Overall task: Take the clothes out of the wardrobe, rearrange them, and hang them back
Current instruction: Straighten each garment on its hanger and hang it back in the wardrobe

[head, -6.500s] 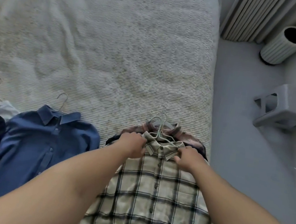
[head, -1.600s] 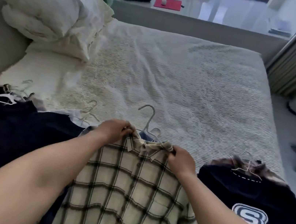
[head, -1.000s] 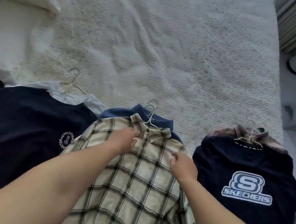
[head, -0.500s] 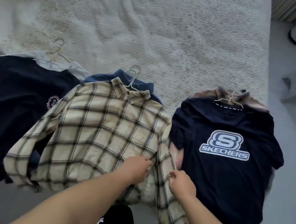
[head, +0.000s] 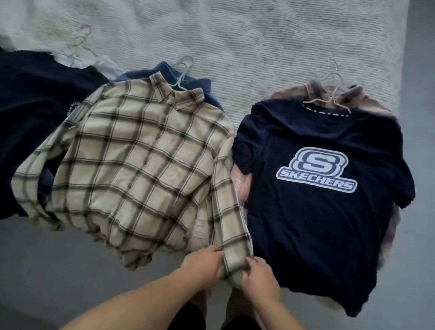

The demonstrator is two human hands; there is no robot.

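Cream plaid shirt [head: 138, 158] lies on its hanger [head: 182, 74] at the bed's [head: 232, 20] near edge, atop a blue shirt [head: 165, 71] and beside a navy logo T-shirt [head: 312, 221]; left hand [head: 202, 265] and right hand [head: 260, 280] both grip its sleeve cuff [head: 235, 263].

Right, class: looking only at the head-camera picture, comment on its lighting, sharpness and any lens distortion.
Head view: soft, even light with no hard shadows or glare; the white bedspread looks washed out; the left side is smeared by blur, especially round the dark shirt; the Skechers print and the hands on the plaid sleeve read clearly; wide-angle bending bows the bed edge and stretches the forearms.
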